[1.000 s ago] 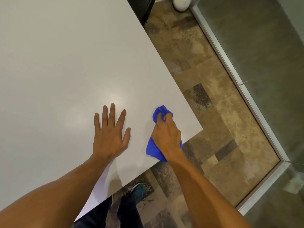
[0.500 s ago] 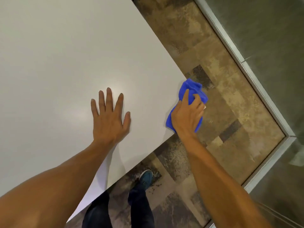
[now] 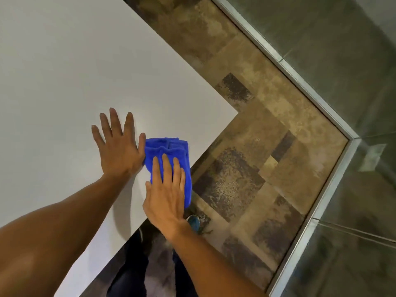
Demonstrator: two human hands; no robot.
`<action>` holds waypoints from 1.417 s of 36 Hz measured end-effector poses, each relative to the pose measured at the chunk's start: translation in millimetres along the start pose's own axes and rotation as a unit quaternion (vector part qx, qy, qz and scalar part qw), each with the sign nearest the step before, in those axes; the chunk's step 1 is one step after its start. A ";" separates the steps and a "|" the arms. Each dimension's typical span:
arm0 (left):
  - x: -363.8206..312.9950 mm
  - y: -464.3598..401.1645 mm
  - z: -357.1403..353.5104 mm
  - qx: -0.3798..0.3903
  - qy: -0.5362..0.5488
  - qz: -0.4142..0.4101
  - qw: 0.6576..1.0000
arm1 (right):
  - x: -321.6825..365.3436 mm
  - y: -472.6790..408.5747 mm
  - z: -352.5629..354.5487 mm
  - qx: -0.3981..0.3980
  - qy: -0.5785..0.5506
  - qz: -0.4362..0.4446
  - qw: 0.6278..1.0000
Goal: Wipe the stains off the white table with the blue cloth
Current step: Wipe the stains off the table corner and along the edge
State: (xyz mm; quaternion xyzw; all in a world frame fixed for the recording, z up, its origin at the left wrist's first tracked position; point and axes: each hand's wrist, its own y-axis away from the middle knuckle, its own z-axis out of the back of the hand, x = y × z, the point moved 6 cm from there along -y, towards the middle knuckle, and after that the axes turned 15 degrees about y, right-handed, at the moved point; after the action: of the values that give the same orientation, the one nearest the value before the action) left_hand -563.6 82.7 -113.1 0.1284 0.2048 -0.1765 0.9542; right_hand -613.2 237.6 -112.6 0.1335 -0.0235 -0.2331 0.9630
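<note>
The white table [image 3: 64,71] fills the left and upper part of the head view, with its near right corner at the centre right. A bunched blue cloth [image 3: 169,151] lies on the table close to the near edge. My right hand [image 3: 167,196] presses flat on the cloth's near half, fingers stretched out over it. My left hand [image 3: 117,146] rests flat on the table with fingers spread, its thumb touching the cloth's left side. I see no distinct stains on the table surface.
Brown patchy carpet tiles [image 3: 257,146] cover the floor to the right of the table. A metal-framed glass wall [image 3: 321,103] runs along the far right and turns a corner. My legs and a blue shoe [image 3: 194,221] show below the table's near edge.
My right hand has slid the cloth left from the table's right corner to beside my left hand, and its fingers have flattened. The left hand has stayed planted.
</note>
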 end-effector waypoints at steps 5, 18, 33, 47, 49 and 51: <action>-2.3 2.5 3.0 0.002 -0.006 0.001 1.000 | 13.8 32.8 -6.0 0.021 -0.006 -0.018 1.000; -6.0 -9.7 -10.1 -0.006 -0.019 0.028 0.999 | -51.6 -69.1 36.9 -0.001 -0.071 -0.051 0.996; -20.7 -41.9 -40.0 -0.046 -0.011 0.103 0.994 | -3.0 42.9 -9.7 -0.059 -0.356 -0.127 0.924; -105.2 -70.4 -35.8 0.095 -0.120 -0.218 0.964 | -47.2 36.2 -4.9 0.010 -0.701 -0.270 0.660; -118.9 -78.0 -46.1 0.080 -0.110 -0.158 0.978 | -46.4 39.2 -4.3 0.006 -0.717 -0.260 0.646; -134.1 -75.8 -54.8 0.050 -0.106 -0.101 0.988 | -49.6 41.0 -8.9 -0.016 -0.729 -0.260 0.633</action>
State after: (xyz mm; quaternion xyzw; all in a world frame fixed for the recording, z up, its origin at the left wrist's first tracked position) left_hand -726.6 69.6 -116.2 0.1356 0.1048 -0.2946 0.9401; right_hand -638.2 297.4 -109.4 -0.0948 -0.6781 -0.4956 0.5345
